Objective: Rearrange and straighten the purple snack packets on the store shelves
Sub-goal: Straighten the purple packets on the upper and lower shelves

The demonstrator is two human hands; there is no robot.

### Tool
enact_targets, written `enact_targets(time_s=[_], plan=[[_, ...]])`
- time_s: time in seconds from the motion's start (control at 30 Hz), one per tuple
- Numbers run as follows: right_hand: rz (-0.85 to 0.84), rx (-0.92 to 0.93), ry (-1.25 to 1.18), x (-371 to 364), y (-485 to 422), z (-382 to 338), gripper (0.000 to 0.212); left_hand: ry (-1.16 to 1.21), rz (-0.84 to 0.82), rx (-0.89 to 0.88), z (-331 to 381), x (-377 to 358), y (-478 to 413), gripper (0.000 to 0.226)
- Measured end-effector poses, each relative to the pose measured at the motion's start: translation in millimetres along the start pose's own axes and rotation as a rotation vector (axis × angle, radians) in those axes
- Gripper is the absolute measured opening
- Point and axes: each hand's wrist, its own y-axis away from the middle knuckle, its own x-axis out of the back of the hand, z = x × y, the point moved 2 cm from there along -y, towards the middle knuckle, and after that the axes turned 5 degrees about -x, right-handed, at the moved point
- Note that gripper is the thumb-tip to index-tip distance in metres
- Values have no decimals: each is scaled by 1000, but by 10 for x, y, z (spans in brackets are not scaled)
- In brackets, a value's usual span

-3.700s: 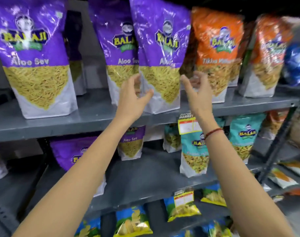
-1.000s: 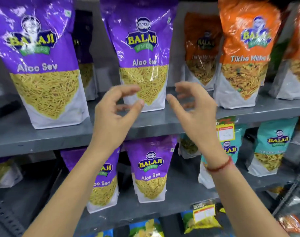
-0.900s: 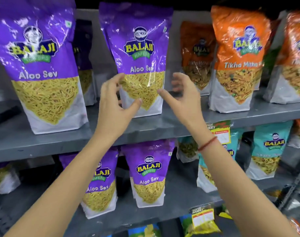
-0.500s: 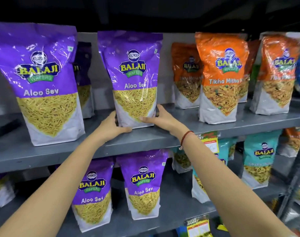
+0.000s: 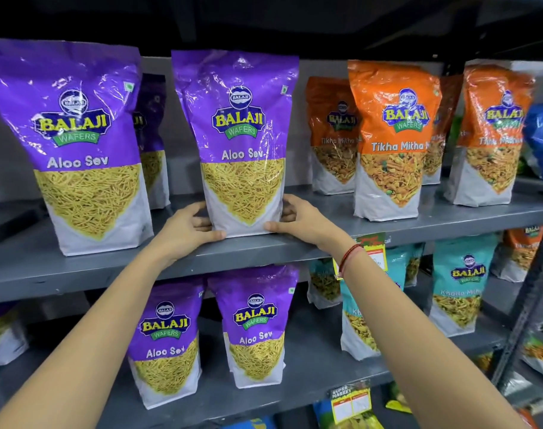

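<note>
On the grey upper shelf [image 5: 264, 252], at frame centre, an Aloo Sev packet [image 5: 237, 144] stands upright. Both bare forearms reach up from the lower corners. The left hand [image 5: 186, 229] and right hand [image 5: 304, 219] clasp its bottom corners, thumbs in front, fingers curled behind.

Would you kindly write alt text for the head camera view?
Both hands, left hand and right hand, hold the base of an upright purple Aloo Sev packet on a grey shelf. Orange packets stand to its right.
</note>
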Motion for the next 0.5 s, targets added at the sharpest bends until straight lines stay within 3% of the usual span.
enact_targets(time_s=[0.17,0.5], plan=[[-12,6,-25,3,1,0,70,-2,9,-2,-18,13,0,92],[55,-17,-82,21,7,34,59,-57,-50,-109,38,-36,26,74]])
